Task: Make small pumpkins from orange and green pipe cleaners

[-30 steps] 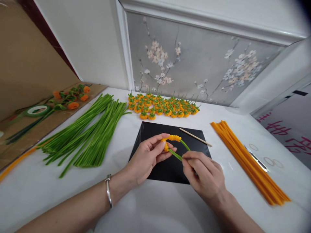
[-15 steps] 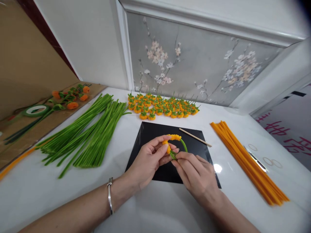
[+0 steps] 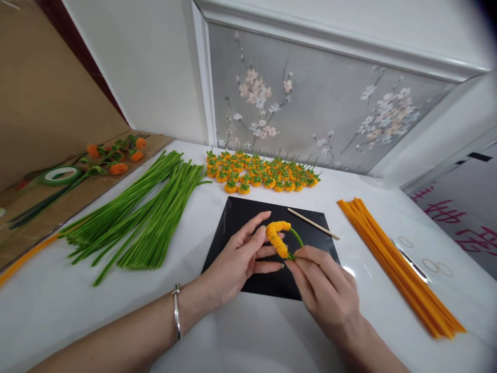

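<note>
A green pipe cleaner [image 3: 297, 237] is bent into a loop, with an orange pipe cleaner coil [image 3: 277, 242] wound round part of it. My right hand [image 3: 328, 282] pinches the ends of the green stem between thumb and fingers. Just left of the coil, my left hand [image 3: 238, 254] has its fingers spread. Its thumb tip is right by the coil; whether it touches I cannot tell. Both hands are above a black square mat [image 3: 229, 217] on the white table.
Green pipe cleaners [image 3: 155, 223] lie in a pile at left, orange ones [image 3: 396, 264] at right. Several small orange pumpkins [image 3: 256, 173] with green tops fill the back. A wooden stick [image 3: 312, 223] lies across the mat's edge. Green tape [image 3: 61, 175] sits on cardboard at far left.
My left fingers have let go of the orange coil and spread apart. My right hand has shifted slightly right and down with the loop, and more of the coil now shows.
</note>
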Demonstrator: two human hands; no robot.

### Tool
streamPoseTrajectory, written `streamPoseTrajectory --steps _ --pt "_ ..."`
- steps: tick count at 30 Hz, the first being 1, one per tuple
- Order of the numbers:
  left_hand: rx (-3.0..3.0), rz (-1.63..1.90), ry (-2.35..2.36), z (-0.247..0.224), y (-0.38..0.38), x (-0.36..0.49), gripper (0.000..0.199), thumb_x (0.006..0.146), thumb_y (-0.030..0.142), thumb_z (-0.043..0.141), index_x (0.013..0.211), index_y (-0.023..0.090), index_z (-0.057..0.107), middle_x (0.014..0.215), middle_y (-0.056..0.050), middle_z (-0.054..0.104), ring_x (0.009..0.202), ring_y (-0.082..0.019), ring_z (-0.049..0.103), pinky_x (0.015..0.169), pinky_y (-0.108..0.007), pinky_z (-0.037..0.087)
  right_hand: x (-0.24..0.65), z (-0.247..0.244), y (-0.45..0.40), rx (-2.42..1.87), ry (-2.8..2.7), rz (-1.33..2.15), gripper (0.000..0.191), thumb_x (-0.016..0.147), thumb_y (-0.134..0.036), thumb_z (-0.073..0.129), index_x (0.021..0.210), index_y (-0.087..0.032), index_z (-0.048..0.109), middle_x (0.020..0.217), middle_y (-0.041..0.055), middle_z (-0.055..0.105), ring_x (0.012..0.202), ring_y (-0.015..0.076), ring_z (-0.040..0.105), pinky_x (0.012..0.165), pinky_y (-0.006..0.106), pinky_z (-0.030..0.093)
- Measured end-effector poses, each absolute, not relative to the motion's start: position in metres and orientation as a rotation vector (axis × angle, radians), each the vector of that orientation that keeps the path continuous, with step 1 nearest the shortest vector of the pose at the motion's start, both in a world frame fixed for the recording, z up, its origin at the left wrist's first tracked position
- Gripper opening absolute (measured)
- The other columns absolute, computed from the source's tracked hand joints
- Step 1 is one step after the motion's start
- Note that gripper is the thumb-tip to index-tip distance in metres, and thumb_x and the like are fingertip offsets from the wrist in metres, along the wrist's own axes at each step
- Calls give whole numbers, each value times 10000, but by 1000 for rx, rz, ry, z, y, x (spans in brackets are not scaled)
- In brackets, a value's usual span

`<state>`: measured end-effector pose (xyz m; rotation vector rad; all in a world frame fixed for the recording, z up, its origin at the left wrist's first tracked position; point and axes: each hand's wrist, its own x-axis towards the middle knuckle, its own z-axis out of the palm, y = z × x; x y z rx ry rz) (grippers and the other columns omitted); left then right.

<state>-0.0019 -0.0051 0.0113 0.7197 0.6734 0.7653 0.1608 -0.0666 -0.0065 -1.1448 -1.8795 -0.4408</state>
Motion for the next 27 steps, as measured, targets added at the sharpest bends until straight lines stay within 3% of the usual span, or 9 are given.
streamPoseTrajectory --steps 4,10,15,20,27 --pt "713 689 601 9 4 -7 290 881 251 611 1171 235 601 1076 -76 689 860 -153 690 679 -226 570 162 -6 -69 -1098 -1887 -403 99 822 -53 612 861 -144 612 828 73 658 707 142 637 650 259 542" --pt "777 720 508 2 7 -12 347 819 190 685 1152 263 620 1000 -49 712 896 -156 679 711 -219 562 162 -9 -69 -1101 -1930 -343 102 827 -50 588 825 -152 591 820 59 644 687 124 616 615 249 524" --pt "787 791 546 0 4 -9 249 774 127 717 997 235 690 958 -36 728 927 -145 670 732 -188 541 161 -9 -70 -1104 -1925 -330 114 827 -44 575 820 -157 586 811 57 639 674 122 608 604 248 513" --pt "805 835 596 -2 2 -4 238 755 148 735 967 252 718 947 -23 739 882 -136 682 718 -185 540 160 -9 -69 -1098 -1935 -313 113 826 -42 580 815 -154 584 811 61 642 684 130 620 614 255 522" --pt "932 824 707 -5 -2 0 240 774 230 720 1014 231 735 1113 -60 705 937 -173 667 850 -289 542 157 -9 -67 -1111 -1933 -340 99 843 -49 580 842 -145 603 831 65 656 703 128 641 655 247 537"
